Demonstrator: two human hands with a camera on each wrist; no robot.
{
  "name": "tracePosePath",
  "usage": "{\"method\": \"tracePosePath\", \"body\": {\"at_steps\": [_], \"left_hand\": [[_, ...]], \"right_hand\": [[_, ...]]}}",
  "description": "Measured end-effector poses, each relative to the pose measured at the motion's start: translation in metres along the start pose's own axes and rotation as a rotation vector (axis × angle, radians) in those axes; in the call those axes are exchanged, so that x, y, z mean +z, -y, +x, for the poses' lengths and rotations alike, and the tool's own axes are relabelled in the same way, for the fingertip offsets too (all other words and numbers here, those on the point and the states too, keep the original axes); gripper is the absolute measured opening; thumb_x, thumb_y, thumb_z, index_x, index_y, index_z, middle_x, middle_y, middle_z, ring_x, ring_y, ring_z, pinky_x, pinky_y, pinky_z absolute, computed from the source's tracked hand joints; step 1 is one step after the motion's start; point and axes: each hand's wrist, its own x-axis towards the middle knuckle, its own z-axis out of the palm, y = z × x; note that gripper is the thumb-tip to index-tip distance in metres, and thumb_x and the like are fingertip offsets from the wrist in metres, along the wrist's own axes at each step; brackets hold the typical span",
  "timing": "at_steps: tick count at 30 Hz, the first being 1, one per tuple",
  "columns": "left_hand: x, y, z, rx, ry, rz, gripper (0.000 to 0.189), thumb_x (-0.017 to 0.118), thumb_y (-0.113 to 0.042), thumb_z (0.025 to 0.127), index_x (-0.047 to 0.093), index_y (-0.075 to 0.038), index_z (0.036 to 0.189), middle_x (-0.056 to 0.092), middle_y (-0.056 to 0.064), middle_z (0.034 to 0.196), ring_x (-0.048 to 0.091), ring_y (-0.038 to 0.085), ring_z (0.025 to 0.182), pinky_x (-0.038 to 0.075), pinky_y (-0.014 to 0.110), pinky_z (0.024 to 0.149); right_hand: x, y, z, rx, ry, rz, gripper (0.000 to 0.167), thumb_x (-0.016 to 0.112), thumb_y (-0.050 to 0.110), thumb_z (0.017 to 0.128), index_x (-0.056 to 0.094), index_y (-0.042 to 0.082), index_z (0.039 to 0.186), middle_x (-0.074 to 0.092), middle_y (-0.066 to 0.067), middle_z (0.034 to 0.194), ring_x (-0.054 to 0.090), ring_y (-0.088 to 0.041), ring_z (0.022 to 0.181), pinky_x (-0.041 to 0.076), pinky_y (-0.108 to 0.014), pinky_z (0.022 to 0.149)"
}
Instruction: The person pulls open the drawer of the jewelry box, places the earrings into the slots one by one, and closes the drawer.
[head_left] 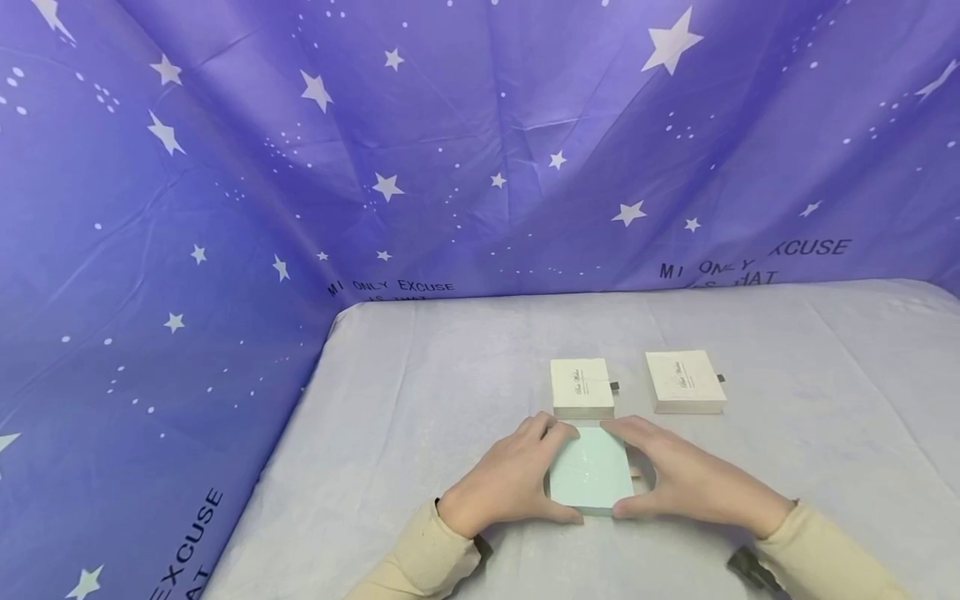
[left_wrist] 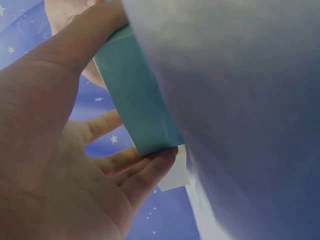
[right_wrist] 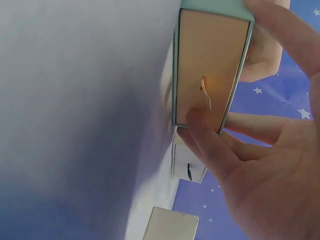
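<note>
A mint green drawer box (head_left: 591,471) sits low at the table between both hands. My left hand (head_left: 512,477) grips its left end, thumb on the near side and fingertips at the far edge. The opposite end is held by my right hand (head_left: 686,477), with its thumb at the near right corner and fingers at the far corner. In the right wrist view, the box's peach-coloured drawer front (right_wrist: 212,65) is flush in the sleeve, with a small ribbon pull (right_wrist: 206,90) on it. The left wrist view shows the plain blue-green end (left_wrist: 137,95).
Just beyond the held box stands a white drawer box (head_left: 582,390) with printed script and a dark pull tab. Another white box (head_left: 685,382) like it lies farther right. A pale cloth covers the table (head_left: 420,375); a purple star-patterned curtain (head_left: 465,150) hangs behind and at left.
</note>
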Motion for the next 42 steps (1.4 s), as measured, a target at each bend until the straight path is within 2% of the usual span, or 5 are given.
{"method": "tracePosePath", "body": {"at_steps": [10,20,29,34,42], "left_hand": [[-0.006,-0.003,0.002,0.047,-0.129,-0.018,0.078,0.091,-0.048,0.061,0.055,-0.02,0.125,0.051,-0.002,0.123,0.05,0.009,0.107,0.048,0.019,0.089],[-0.022,0.002,-0.008,0.001,-0.209,-0.091,0.075,0.092,-0.042,0.063,0.055,-0.021,0.124,0.048,0.0,0.133,0.051,0.015,0.117,0.051,0.03,0.095],[-0.046,0.031,-0.025,-0.052,-0.259,-0.166,0.071,0.093,-0.034,0.066,0.056,-0.018,0.125,0.043,0.006,0.144,0.052,0.023,0.126,0.048,0.04,0.102],[-0.057,0.053,-0.039,-0.072,-0.277,-0.173,0.07,0.092,-0.031,0.068,0.057,-0.017,0.127,0.041,0.006,0.147,0.052,0.025,0.128,0.048,0.04,0.103],[-0.065,0.081,-0.044,-0.09,-0.288,-0.185,0.067,0.091,-0.029,0.07,0.058,-0.017,0.128,0.041,0.007,0.15,0.052,0.025,0.129,0.049,0.041,0.101]], "right_hand": [[-0.007,0.005,0.001,-0.016,-0.046,-0.043,0.098,0.083,0.056,0.069,0.049,-0.001,0.141,0.058,-0.01,0.134,0.057,-0.03,0.121,0.048,-0.051,0.099],[-0.018,0.028,0.016,-0.038,-0.069,-0.08,0.092,0.088,0.041,0.068,0.049,-0.003,0.14,0.056,-0.012,0.136,0.056,-0.031,0.123,0.049,-0.05,0.099],[-0.014,0.047,0.055,-0.082,-0.039,-0.095,0.096,0.087,0.036,0.072,0.041,-0.007,0.145,0.046,-0.022,0.145,0.048,-0.038,0.132,0.043,-0.052,0.106],[-0.007,0.058,0.081,-0.131,-0.008,-0.074,0.095,0.086,0.035,0.074,0.04,-0.005,0.146,0.042,-0.019,0.149,0.044,-0.032,0.136,0.042,-0.046,0.109],[0.001,0.069,0.11,-0.136,0.021,-0.13,0.089,0.086,0.028,0.076,0.04,-0.006,0.145,0.042,-0.017,0.148,0.043,-0.029,0.136,0.044,-0.044,0.107]]}}
